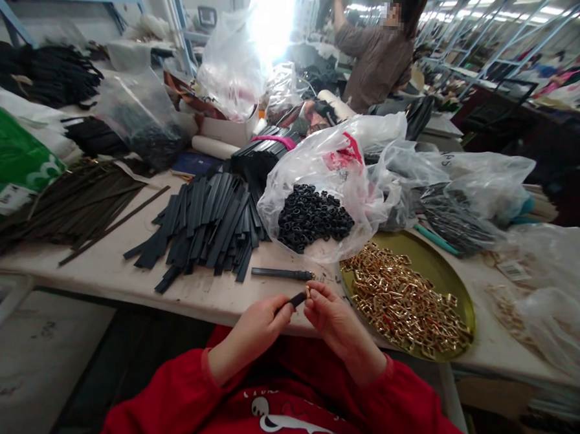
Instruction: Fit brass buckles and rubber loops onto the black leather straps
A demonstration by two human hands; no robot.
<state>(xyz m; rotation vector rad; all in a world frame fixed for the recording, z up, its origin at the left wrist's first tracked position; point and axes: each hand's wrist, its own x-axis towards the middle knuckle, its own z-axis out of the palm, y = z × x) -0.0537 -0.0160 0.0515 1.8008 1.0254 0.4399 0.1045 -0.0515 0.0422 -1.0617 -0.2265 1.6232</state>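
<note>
My left hand [259, 327] is closed around a short black strap [296, 300] just in front of the table edge. My right hand [331, 316] pinches a small gold buckle [308, 290] at the strap's end. Both hands meet above my red sleeves. Another finished black strap [281, 274] lies flat on the table just beyond my hands. A round brass tray [436, 267] heaped with gold buckles [402, 300] sits to the right of my right hand. A heap of black straps [206, 225] lies to the left.
A clear bag of black rings [314, 218] stands behind my hands. More plastic bags [466, 187] and thin dark strips [71, 205] crowd the table. Another person [376, 53] works at the far side. Blue shelving runs along the back.
</note>
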